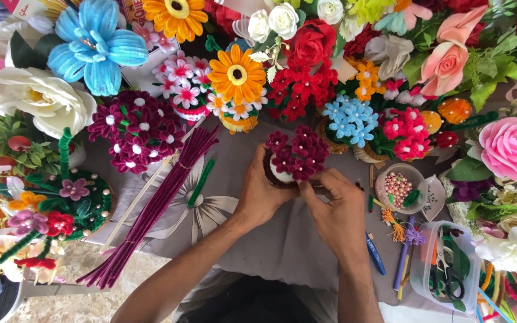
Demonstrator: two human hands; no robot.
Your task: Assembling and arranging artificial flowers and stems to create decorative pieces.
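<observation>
two hands are seen at work on a small maroon flower bouquet, held just above the grey counter. the left hand is cupped around its base, holding it; the right hand is pinched narrow at its lower edge. many blooms are already set, while white core is still bare below. farther off, a red-and-white printed package is glimpsed at the top edge, behind an orange flower.
</observation>
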